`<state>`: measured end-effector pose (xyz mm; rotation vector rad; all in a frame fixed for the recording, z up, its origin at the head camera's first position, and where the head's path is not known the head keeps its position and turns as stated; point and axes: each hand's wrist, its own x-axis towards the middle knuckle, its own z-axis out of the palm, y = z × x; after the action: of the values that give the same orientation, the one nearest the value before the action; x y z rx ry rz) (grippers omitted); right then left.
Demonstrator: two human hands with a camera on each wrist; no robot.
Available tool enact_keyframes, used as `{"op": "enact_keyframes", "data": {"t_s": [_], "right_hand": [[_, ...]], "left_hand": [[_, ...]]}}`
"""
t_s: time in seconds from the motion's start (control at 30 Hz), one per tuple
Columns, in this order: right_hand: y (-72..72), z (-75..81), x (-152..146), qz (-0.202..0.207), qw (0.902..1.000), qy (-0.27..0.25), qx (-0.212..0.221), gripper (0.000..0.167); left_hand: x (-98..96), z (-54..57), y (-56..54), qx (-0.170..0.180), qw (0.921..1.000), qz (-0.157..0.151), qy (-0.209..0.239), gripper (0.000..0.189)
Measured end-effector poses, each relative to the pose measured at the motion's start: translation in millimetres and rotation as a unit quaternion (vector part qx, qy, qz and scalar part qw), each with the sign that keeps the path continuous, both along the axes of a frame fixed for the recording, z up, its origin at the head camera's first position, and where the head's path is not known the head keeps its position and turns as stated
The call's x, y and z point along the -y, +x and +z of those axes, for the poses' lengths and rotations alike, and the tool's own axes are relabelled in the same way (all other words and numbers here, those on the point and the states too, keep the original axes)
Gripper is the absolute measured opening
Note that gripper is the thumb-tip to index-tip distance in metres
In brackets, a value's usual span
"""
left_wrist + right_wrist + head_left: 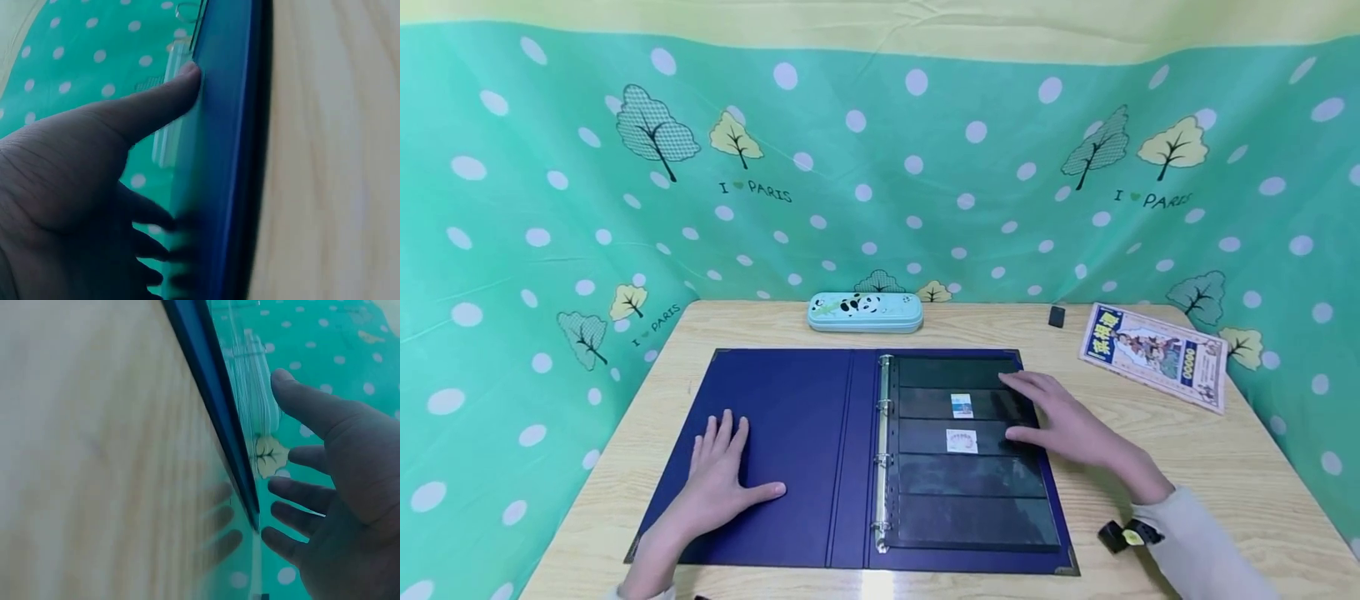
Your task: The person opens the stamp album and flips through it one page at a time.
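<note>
A dark blue ring binder [775, 533] lies spread flat on the wooden table, its metal rings [883, 458] along the middle. On its right side is a black page [970, 521] with clear strips, holding two small stamps, a blue-and-white one [961, 406] and a pale one [962, 441]. My left hand [718, 483] rests on the bare inner cover, fingers spread; the left wrist view shows its thumb [156, 103] at the cover surface. Over the right edge of the black page is my right hand [1067, 421], fingers extended, holding nothing; whether it touches the page I cannot tell.
Behind the binder sits a light blue panda pencil case [865, 312]. A small black object [1057, 317] and a colourful printed booklet [1157, 354] lie at the back right. Polka-dot cloth [880, 183] hangs around the table. A black strapped device [1127, 536] is at the right wrist.
</note>
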<state>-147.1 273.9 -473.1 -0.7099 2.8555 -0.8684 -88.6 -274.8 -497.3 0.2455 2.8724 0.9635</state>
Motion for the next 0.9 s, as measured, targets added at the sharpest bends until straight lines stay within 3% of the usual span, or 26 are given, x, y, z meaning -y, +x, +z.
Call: {"op": "enact_keyframes", "data": {"t_s": [0.1, 0.33, 0.5, 0.63, 0.8, 0.9], "right_hand": [[-7.1, -0.6, -2.7, -0.009, 0.9999, -0.011, 0.004, 0.088], [-21.1, -12.3, -6.1, -0.017, 0.9994, -0.017, 0.025, 0.109], [-24.0, -23.8, -8.1, -0.017, 0.9997, -0.005, 0.019, 0.118], [-23.9, -32.4, -9.6, -0.012, 0.9999, -0.001, 0.002, 0.118], [-23.8, -29.3, -7.0, -0.018, 0.9998, 0.004, 0.003, 0.116], [-22.8, -25.3, -4.0, -0.018, 0.9997, 0.007, 0.011, 0.114]], "left_hand": [[-10.6, 3.5, -2.9, 0.001, 0.9997, -0.019, 0.012, 0.135], [-21.5, 9.1, -6.0, 0.018, 0.9945, -0.092, 0.047, 0.104], [-21.5, 6.9, -2.6, 0.028, 0.9937, -0.092, 0.058, 0.102], [-20.9, -0.5, -0.8, 0.014, 0.9931, -0.089, 0.076, 0.101], [-17.9, -10.3, -2.5, -0.029, 0.9914, -0.098, 0.081, 0.100], [-16.5, -10.5, -1.5, -0.031, 0.9916, -0.098, 0.079, 0.100]]}}
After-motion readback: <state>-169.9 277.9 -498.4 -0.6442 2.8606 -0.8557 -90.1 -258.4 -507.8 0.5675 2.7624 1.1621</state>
